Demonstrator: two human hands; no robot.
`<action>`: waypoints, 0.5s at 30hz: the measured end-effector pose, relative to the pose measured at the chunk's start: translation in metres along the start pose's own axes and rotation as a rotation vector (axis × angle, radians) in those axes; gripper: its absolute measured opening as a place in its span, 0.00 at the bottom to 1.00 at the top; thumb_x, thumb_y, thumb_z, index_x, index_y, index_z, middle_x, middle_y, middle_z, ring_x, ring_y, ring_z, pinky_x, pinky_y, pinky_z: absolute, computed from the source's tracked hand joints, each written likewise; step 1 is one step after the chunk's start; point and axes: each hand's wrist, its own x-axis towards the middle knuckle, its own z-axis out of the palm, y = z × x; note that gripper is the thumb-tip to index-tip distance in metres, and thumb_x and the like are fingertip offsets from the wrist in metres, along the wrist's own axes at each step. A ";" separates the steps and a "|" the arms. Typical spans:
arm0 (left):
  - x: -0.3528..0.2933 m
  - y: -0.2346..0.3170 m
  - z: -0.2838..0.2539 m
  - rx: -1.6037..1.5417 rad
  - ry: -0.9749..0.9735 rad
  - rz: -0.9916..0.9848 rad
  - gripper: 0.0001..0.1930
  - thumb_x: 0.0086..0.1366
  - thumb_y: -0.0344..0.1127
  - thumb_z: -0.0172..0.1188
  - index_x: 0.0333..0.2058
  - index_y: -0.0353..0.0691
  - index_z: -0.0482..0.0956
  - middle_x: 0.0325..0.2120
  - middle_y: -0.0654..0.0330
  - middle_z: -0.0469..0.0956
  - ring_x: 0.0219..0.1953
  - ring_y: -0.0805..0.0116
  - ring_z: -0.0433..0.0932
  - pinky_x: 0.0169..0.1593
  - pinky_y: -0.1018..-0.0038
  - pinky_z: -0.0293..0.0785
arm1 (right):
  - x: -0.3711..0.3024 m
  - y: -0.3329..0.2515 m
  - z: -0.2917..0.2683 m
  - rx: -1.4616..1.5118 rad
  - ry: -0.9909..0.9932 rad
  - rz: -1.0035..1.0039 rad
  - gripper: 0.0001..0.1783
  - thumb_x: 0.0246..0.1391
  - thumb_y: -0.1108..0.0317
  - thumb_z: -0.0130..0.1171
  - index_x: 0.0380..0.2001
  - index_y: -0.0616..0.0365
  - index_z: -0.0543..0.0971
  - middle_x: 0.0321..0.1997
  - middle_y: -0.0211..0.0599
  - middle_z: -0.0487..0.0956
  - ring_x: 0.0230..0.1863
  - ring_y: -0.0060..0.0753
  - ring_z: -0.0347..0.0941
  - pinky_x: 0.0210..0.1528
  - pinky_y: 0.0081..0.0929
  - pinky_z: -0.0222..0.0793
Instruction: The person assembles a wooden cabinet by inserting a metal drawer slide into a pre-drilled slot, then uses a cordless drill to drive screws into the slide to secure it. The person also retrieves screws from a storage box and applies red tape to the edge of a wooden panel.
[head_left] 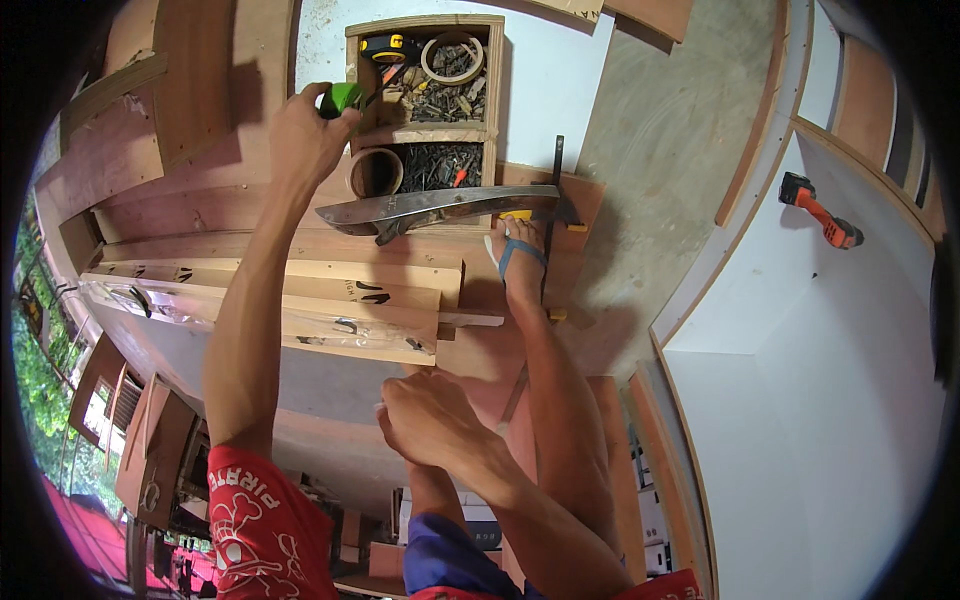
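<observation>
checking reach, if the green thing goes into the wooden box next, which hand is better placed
Probably the left hand: it grips the green thing at the left edge of the wooden box. The right hand, curled, is closer to the body.

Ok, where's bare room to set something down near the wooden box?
Free: the grey floor between the white board and the brown wooden strip; also the board's patch right of the wooden box.
Crowded: the box, with screws and a tape roll; its lower edge, crossed by a broad-bladed knife; its left side, where the left hand holds a green object.
</observation>
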 end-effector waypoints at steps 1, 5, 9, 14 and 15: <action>-0.008 0.002 -0.003 -0.012 0.007 0.000 0.28 0.59 0.42 0.70 0.53 0.27 0.82 0.33 0.41 0.87 0.37 0.49 0.87 0.46 0.58 0.82 | 0.000 0.000 -0.001 0.004 0.009 0.001 0.09 0.49 0.73 0.61 0.29 0.68 0.86 0.33 0.62 0.85 0.38 0.59 0.85 0.46 0.50 0.79; -0.049 0.001 -0.009 0.016 -0.061 0.132 0.23 0.58 0.34 0.71 0.53 0.32 0.84 0.39 0.42 0.84 0.40 0.48 0.86 0.45 0.60 0.82 | -0.002 0.001 -0.001 0.006 -0.045 0.015 0.10 0.52 0.70 0.60 0.30 0.68 0.86 0.34 0.62 0.85 0.38 0.61 0.84 0.44 0.51 0.80; -0.071 0.012 -0.010 0.013 -0.239 0.304 0.25 0.56 0.33 0.71 0.54 0.32 0.83 0.40 0.47 0.80 0.39 0.52 0.83 0.45 0.60 0.80 | 0.001 0.002 0.003 0.006 -0.104 0.037 0.13 0.56 0.65 0.60 0.30 0.67 0.85 0.31 0.60 0.84 0.37 0.62 0.83 0.41 0.53 0.80; -0.056 0.021 0.033 0.075 -0.429 0.527 0.24 0.57 0.31 0.69 0.54 0.33 0.83 0.44 0.44 0.79 0.47 0.40 0.81 0.54 0.56 0.79 | -0.003 0.003 0.003 -0.008 -0.050 -0.004 0.11 0.53 0.69 0.61 0.29 0.67 0.85 0.30 0.61 0.84 0.36 0.61 0.84 0.41 0.52 0.81; -0.050 0.014 0.042 0.165 -0.409 0.571 0.19 0.59 0.31 0.67 0.49 0.34 0.86 0.43 0.43 0.83 0.45 0.41 0.83 0.55 0.56 0.80 | -0.001 0.003 0.006 -0.008 -0.037 -0.013 0.09 0.51 0.71 0.61 0.28 0.68 0.85 0.32 0.62 0.84 0.36 0.61 0.85 0.40 0.50 0.81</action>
